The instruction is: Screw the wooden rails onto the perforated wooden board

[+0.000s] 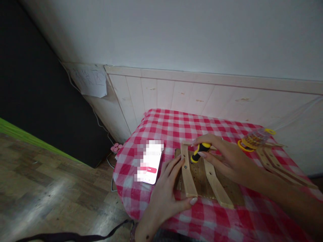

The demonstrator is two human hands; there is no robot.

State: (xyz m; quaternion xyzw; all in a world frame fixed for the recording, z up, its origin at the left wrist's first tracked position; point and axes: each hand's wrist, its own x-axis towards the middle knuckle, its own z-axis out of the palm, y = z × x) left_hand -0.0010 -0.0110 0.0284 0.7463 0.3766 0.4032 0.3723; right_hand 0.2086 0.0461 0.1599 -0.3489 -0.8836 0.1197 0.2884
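Note:
My right hand (223, 156) is closed around a stubby black and yellow screwdriver (201, 152), held at a slant with its tip end down. That tip is close to a pale wooden bar (188, 183) with holes, and a small screw or bolt head (185, 166) shows in the bar. My left hand (165, 188) grips this bar, fingers along its left edge and thumb at the near end. Beneath lies a brown wooden board (199, 190) dotted with small holes. A second wooden bar (218, 188) lies across it to the right, partly behind my right hand.
A lit phone (152, 168) lies left of the board on a red and white checked tablecloth (131, 188). Right of my arm are a clear yellow-capped container (256, 138) and more wooden bars (275, 163). A panelled wall (181, 97) stands behind the table.

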